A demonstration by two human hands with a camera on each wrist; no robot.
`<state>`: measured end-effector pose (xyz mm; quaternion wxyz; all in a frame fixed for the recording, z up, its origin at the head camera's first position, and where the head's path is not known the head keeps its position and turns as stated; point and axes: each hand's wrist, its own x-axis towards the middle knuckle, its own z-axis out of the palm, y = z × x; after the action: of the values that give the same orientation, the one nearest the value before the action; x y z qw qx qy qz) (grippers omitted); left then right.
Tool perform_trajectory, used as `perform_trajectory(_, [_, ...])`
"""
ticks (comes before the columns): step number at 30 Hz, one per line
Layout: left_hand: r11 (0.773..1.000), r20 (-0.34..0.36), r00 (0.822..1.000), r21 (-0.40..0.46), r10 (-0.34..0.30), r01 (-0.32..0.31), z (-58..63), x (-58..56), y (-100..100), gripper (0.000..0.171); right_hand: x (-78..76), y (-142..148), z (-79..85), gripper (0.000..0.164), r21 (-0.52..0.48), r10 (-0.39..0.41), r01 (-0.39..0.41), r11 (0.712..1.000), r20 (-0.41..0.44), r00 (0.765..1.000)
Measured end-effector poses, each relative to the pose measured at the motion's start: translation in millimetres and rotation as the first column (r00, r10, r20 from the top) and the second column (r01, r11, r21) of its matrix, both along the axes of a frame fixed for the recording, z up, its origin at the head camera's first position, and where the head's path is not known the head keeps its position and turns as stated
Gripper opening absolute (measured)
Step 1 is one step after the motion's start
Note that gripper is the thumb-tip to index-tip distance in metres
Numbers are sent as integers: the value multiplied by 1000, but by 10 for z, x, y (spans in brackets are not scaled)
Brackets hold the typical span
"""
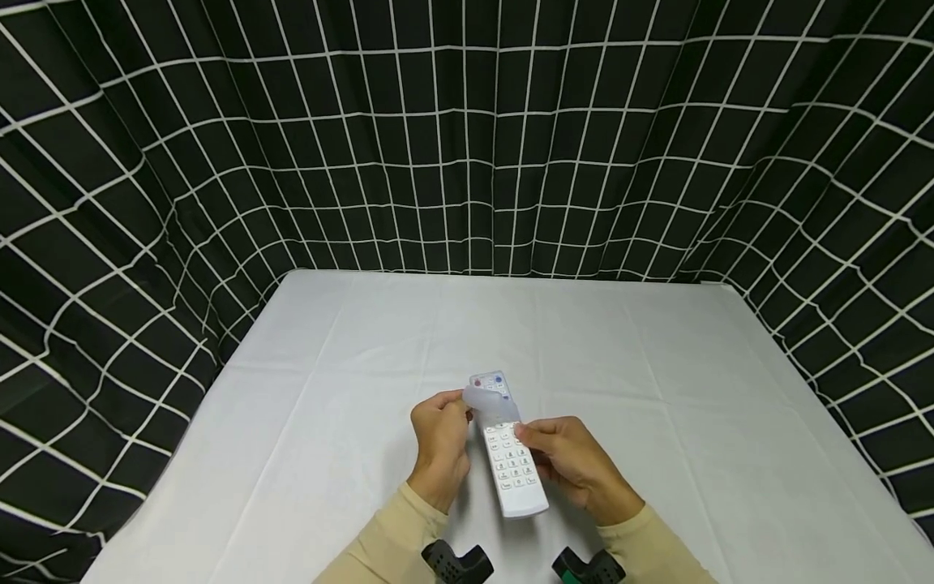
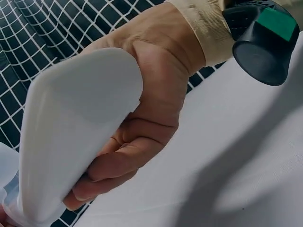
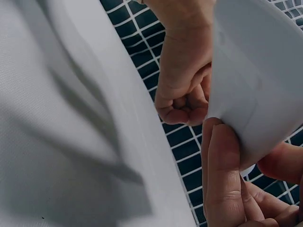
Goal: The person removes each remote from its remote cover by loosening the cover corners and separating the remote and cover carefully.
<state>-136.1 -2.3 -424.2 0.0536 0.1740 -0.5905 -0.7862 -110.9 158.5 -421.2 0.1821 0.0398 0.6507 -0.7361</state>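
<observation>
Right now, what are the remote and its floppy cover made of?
The remote looks like hard white plastic: it's smooth, stiff and softly shiny. The cover seems to be thin, cloudy plastic or maybe silicone, because it folds over and looks partly see-through.

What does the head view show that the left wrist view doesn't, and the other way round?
Only the head view shows the button face of the remote and the left sleeve. Only the left wrist view shows the remote's smooth white back and the right hand with its fingertips under it. Both show that hand gripping the remote, the translucent cover, the white cloth and the grid-patterned curtain.
</observation>
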Motion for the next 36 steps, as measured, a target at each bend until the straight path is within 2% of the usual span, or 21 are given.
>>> perform_trajectory(5, [999,-26,998,0,-52,52,1,9,-10,17,-20,-12,-49,36,-28,-44,45,999,48,998])
perform_trajectory(11, [998,-79,995,-6,-65,65,5,50,32,12,-20,-5,-96,50,-105,-44,56,993,109,993])
perform_trajectory(15, [998,-86,994,-1,-69,70,-5,73,40,12,-8,-12,-102,53,-94,-63,75,993,119,991])
perform_trajectory(20, [997,-88,993,-2,-74,74,-25,93,25,11,3,-47,-103,45,-41,-107,111,993,77,991])
perform_trajectory(26, [1000,-71,997,-16,-5,4,-19,2,-4,13,9,-99,-87,35,81,-165,166,983,-25,986])
perform_trajectory(36, [1000,-22,1000,0,14,-14,31,-159,-64,19,44,-83,-98,35,106,-123,126,986,-32,992])
